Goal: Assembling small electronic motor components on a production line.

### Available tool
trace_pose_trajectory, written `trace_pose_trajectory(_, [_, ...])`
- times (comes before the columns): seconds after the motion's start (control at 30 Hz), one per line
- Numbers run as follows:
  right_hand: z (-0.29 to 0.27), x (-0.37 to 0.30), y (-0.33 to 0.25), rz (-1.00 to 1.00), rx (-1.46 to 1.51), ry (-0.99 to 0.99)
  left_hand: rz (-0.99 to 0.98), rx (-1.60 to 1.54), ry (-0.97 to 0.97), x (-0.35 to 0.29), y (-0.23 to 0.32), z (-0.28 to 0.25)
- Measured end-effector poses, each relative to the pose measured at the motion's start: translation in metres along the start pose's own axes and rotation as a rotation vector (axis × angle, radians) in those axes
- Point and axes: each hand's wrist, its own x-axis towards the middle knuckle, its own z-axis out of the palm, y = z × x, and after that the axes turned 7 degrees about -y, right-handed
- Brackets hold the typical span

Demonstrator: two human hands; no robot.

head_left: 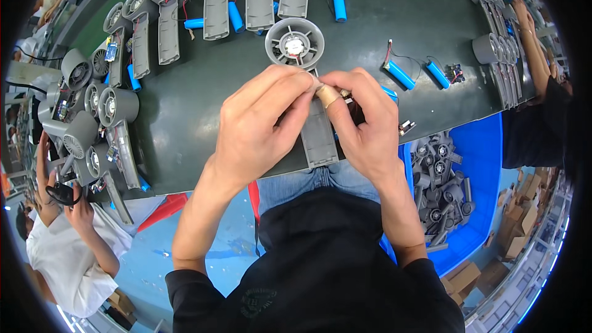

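Observation:
A grey handheld fan housing (pixel 319 139) lies before me on the dark green table, its round head with ring and hub (pixel 295 45) pointing away and its open handle toward me. My left hand (pixel 262 111) and my right hand (pixel 364 117) meet over the neck of the housing, fingertips pinched together. Whatever lies between the fingertips is too small and covered to make out. A tan wrap (pixel 328 95) surrounds one finger of my right hand. Partly behind that hand show a blue cylindrical battery (pixel 389 93) and a small circuit board (pixel 406 127).
Several fan housings with wired batteries line the far side (pixel 259 0) and left side (pixel 117 108). Two loose batteries (pixel 401 76) lie right of my hands. A blue bin (pixel 478 172) of grey parts stands at the right front. Co-workers sit left (pixel 80 253) and right (pixel 536 129).

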Motion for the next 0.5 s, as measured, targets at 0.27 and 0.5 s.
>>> trace_pose_trajectory(0.27, [-0.003, -0.005, 0.000, 0.148, 0.153, -0.036, 0.105, 0.088, 0.047, -0.005, -0.005, 0.011])
trace_pose_trajectory(0.5, [-0.003, -0.007, 0.000, 0.042, 0.057, 0.007, 0.136, 0.121, 0.085, -0.005, -0.003, 0.016])
